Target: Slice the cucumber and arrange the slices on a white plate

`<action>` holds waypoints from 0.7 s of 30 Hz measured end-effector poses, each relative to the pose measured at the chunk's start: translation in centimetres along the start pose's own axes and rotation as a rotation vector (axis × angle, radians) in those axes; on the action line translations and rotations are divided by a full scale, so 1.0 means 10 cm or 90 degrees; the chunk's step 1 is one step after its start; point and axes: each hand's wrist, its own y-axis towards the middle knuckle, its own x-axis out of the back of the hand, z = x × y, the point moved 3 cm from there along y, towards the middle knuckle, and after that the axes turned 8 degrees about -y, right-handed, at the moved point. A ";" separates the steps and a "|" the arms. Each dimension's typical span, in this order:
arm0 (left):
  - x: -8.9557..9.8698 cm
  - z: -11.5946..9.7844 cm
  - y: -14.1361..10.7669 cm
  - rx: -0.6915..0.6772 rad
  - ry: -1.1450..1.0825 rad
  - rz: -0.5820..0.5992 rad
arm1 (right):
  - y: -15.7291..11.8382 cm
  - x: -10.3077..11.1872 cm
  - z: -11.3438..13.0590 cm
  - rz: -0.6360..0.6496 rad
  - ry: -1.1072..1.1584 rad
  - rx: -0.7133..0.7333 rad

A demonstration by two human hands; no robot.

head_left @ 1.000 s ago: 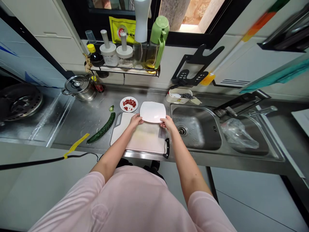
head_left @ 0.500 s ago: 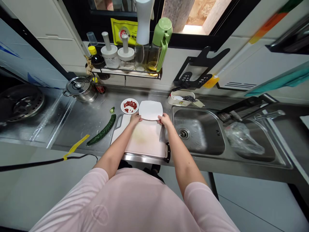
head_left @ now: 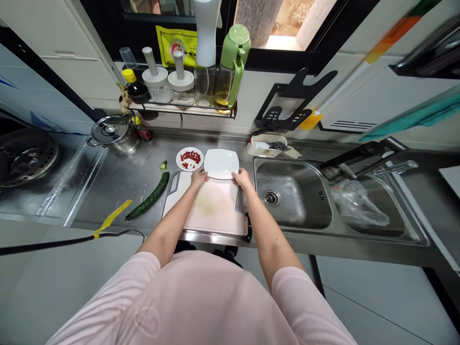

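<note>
Both hands grip a white, roughly square plate at its near corners. My left hand is closed on the left corner, and my right hand on the right one. The plate is at the far edge of a pale cutting board; whether it rests on the counter I cannot tell. Just left of it stands a small round dish with chopped red pieces. A whole cucumber lies left of the board, with a cut-off cucumber end behind it. A black knife handle shows at the board's right edge.
To the right is a double steel sink with a plastic bag in its second basin. A lidded pot stands at the back left. Bottles and jars fill a wall rack. A cream caddy sits behind the sink.
The camera view has shifted slightly. Both hands still hold the plate, which has barely moved relative to the board and the round dish.
</note>
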 end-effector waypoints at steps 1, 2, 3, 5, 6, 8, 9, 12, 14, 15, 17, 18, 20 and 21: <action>0.00 0.01 0.01 -0.005 0.008 -0.006 | 0.01 0.01 0.00 -0.019 -0.056 0.019; 0.00 0.03 0.02 -0.010 0.018 -0.011 | 0.02 0.02 0.01 -0.039 -0.120 0.040; 0.01 0.04 0.04 -0.014 0.030 -0.017 | 0.03 0.04 0.02 -0.057 -0.182 0.061; 0.01 0.07 0.07 -0.024 0.057 -0.027 | 0.04 0.05 0.04 -0.077 -0.265 0.082; 0.02 0.08 0.08 -0.032 0.075 -0.031 | 0.04 0.06 0.05 -0.080 -0.292 0.086; 0.02 0.09 0.11 -0.046 0.121 -0.036 | 0.03 0.06 0.07 -0.078 -0.327 0.082; 0.03 0.09 0.12 -0.054 0.150 -0.039 | 0.03 0.06 0.07 -0.076 -0.341 0.077; 0.04 0.07 0.12 -0.079 0.250 -0.054 | 0.01 0.06 0.10 -0.079 -0.366 0.061; 0.04 0.04 0.12 -0.096 0.309 -0.065 | -0.01 0.05 0.12 -0.084 -0.368 0.052; 0.03 0.02 0.11 -0.102 0.332 -0.069 | -0.02 0.05 0.13 -0.086 -0.367 0.049; 0.03 -0.02 0.09 -0.119 0.370 -0.075 | -0.03 0.05 0.14 -0.090 -0.364 0.047; 0.03 -0.04 0.07 -0.129 0.387 -0.080 | -0.05 0.05 0.15 -0.094 -0.359 0.047; 0.05 -0.08 0.00 -0.155 0.412 -0.098 | -0.09 0.07 0.15 -0.111 -0.344 0.047; 0.07 -0.10 -0.04 -0.171 0.419 -0.108 | -0.13 0.09 0.15 -0.127 -0.335 0.048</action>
